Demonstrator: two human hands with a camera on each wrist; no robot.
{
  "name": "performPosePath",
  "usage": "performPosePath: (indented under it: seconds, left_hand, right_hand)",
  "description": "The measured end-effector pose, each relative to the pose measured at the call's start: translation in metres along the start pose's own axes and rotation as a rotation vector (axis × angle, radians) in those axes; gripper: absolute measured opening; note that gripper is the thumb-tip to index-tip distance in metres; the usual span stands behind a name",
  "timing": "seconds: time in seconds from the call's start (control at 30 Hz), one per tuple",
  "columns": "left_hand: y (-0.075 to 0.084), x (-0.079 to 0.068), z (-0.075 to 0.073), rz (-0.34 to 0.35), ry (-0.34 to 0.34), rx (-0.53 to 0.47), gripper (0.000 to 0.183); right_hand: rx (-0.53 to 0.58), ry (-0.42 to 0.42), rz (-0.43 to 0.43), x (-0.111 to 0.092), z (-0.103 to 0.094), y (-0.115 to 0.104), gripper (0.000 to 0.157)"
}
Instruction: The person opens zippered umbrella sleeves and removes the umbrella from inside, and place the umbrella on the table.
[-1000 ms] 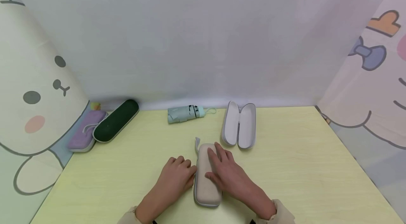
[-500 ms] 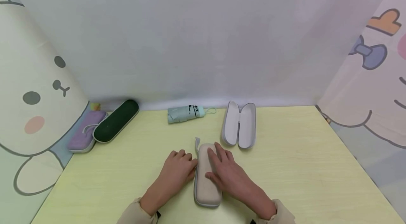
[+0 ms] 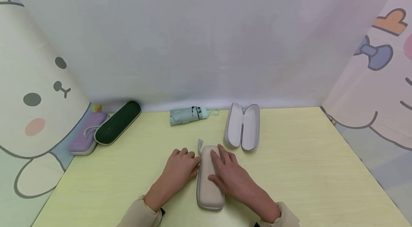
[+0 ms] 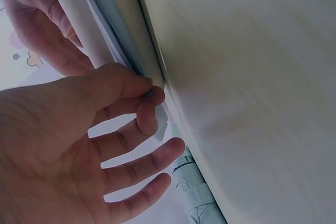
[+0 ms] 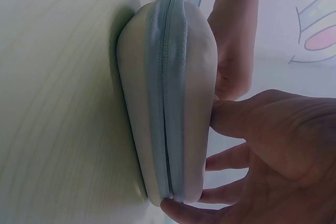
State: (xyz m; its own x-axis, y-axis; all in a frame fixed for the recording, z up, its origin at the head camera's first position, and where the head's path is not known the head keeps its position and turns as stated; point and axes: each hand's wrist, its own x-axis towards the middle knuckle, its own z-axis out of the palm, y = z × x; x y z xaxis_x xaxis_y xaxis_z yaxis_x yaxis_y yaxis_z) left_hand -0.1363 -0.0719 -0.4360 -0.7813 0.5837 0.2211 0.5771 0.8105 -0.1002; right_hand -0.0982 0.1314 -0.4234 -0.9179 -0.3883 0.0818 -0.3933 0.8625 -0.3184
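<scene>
A beige zip case point(image 3: 210, 191) lies lengthwise on the pale wooden table point(image 3: 309, 173), between the person's two hands. The left hand point(image 3: 180, 167), at its left side, pinches a small zip pull point(image 4: 149, 93) between thumb and forefinger; the other fingers stand apart, but most of the pull is covered, so its shape and any stamp on it cannot be made out. The right hand point(image 3: 232, 180) rests on the case's top and right side with fingers spread. A dark slit runs along part of the blue-grey zip point(image 5: 176, 77) on that side; whether the teeth are parted there is hard to tell. A ribbon tab point(image 3: 200, 144) sticks up at the far left corner. Further back lies a folded umbrella point(image 3: 183, 116); the dark marks near its handle are too small to read, though the left wrist view shows fine leaf-like lines on its cloth. To its right stands an opened glasses case point(image 3: 250, 127), white inside. At far left, a green case point(image 3: 118, 122) partly hides the end of a purple case point(image 3: 84, 136); a yellowish bit behind them is too blurred to name. Both sleeves point(image 3: 140, 213) are cut off by the bottom edge.
</scene>
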Motion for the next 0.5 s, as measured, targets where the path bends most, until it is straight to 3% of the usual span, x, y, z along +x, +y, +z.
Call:
performPosePath:
  seconds: [0.37, 0.5]
  left_hand:
    - [-0.0022, 0.0052, 0.0007, -0.019, -0.029, -0.003, 0.008]
    - [-0.0023, 0.0080, 0.0013, -0.022, -0.009, 0.001, 0.007]
  right_hand:
    - [0.001, 0.013, -0.018, -0.0016, 0.0012, 0.0002, 0.067]
    - [-0.004, 0.017, -0.020, -0.0013, 0.0003, 0.0006, 0.068]
